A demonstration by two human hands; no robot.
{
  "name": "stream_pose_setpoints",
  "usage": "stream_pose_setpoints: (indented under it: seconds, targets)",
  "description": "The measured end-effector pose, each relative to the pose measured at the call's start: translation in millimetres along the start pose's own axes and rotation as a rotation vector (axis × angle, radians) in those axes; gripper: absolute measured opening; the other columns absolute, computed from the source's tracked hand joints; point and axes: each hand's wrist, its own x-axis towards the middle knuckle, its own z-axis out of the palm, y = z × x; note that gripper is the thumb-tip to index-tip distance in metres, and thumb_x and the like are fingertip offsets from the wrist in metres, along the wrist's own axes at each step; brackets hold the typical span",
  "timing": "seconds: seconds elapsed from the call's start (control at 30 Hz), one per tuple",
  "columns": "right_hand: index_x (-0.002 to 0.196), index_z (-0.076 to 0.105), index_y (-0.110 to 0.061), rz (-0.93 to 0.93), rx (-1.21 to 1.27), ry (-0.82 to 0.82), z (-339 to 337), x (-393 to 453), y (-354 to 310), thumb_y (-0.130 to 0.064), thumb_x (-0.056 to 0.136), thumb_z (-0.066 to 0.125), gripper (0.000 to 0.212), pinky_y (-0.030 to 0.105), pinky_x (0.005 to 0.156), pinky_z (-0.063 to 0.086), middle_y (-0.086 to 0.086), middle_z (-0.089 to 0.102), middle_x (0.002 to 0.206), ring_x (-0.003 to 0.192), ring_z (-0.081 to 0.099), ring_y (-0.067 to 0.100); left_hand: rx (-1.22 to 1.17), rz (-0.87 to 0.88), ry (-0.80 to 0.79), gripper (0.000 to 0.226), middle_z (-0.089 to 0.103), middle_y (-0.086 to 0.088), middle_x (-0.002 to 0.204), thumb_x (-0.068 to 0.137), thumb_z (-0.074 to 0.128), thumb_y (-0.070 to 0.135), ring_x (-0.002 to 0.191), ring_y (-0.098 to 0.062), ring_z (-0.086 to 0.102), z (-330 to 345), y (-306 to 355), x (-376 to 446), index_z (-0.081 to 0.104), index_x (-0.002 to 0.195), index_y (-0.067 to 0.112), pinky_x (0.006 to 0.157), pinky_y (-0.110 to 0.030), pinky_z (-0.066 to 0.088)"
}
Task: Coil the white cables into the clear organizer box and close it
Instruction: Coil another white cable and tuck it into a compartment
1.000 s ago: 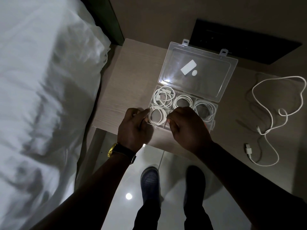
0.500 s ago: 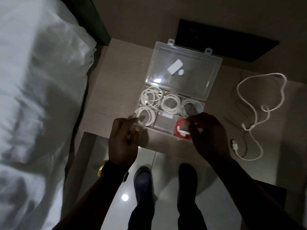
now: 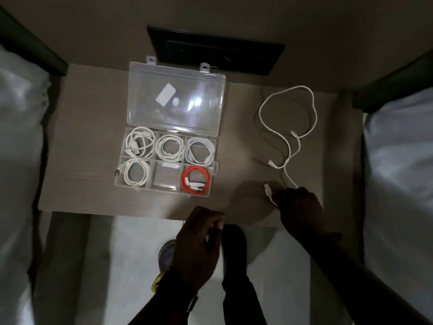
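White cable (image 3: 287, 118) loose on table (image 3: 89, 127) | right hand (image 3: 298, 207) pinches its plug end to start coiling | left hand (image 3: 199, 240) half-curled, empty | box (image 3: 174, 127) open, middle cell free

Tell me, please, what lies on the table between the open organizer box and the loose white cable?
Nothing: in the head view, the table is bare between the organizer box and the loose white cable.

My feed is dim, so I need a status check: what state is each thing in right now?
Clear plastic organizer box: open, lid laid back flat.
Four white coiled cables: in compartments.
Orange coiled cable: front right compartment.
Front middle compartment: no cable.
Loose white cable: uncoiled on the table.
Right hand: gripping its near end.
Left hand: holding nothing.
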Motion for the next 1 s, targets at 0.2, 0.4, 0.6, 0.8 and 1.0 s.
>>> stream_pose_setpoints:
  seconds: [0.2, 0.4, 0.6, 0.8, 1.0]
  targets:
    - [0.101, 0.058, -0.026, -0.46, 0.3, 0.219, -25.6, -12.1, 20.8, -0.004, 0.086, 0.064, 0.028, 0.032, 0.078, 0.043, -0.001, 0.064, 0.09, 0.074, 0.06, 0.021, 0.254, 0.246, -0.332, 0.037, 0.063, -0.009, 0.127, 0.097, 0.046, 0.026, 0.121, -0.025, 0.052, 34.9, 57.9, 56.9, 0.059, 0.128, 0.012, 0.106, -0.035, 0.04]
    - [0.099, 0.063, -0.032, -0.276, 0.679, 0.419, -72.0, -10.6, 58.9, -0.045, 0.101, 0.045, 0.022, 0.028, 0.065, 0.049, -0.014, 0.06, 0.091, 0.076, 0.058, 0.002, -0.924, -0.651, -0.592, 0.035, 0.047, 0.003, 0.055, 0.099, 0.048, 0.031, 0.047, -0.011, 0.042, 36.8, 137.4, 85.3, 0.068, 0.079, 0.01, 0.05, -0.025, 0.036]
    - [0.099, 0.053, -0.039, -0.268, 0.668, 0.092, -81.7, -17.2, 63.4, -0.069, 0.096, 0.019, 0.046, 0.02, 0.056, 0.041, -0.023, 0.061, 0.076, 0.069, 0.061, 0.001, -1.824, -0.436, -0.132, 0.03, 0.071, -0.002, 0.088, 0.099, 0.039, 0.023, 0.087, -0.016, 0.068, 0.1, 156.8, 127.6, 0.065, 0.101, 0.008, 0.089, -0.031, 0.055]
    - [0.109, 0.059, -0.036, -0.454, 0.543, 0.392, -112.2, -12.1, 75.6, -0.047, 0.097, 0.041, 0.023, 0.028, 0.065, 0.058, -0.007, 0.076, 0.092, 0.076, 0.071, 0.01, -0.685, -0.368, -0.312, 0.025, 0.067, -0.026, 0.083, 0.099, 0.044, 0.002, 0.078, -0.03, 0.064, 32.1, 149.8, 123.6, 0.064, 0.093, -0.011, 0.077, -0.042, 0.054]
    - [0.079, 0.067, -0.03, -0.246, 0.944, 0.297, -106.1, 13.3, 66.6, -0.046, 0.09, 0.066, 0.019, 0.035, 0.063, 0.052, -0.007, 0.066, 0.067, 0.065, 0.064, 0.006, -1.683, -0.639, -0.537, 0.036, 0.044, 0.007, 0.051, 0.101, 0.037, 0.033, 0.042, -0.007, 0.028, 25.2, 159.6, 95.8, 0.059, 0.084, 0.009, 0.048, -0.021, 0.026]
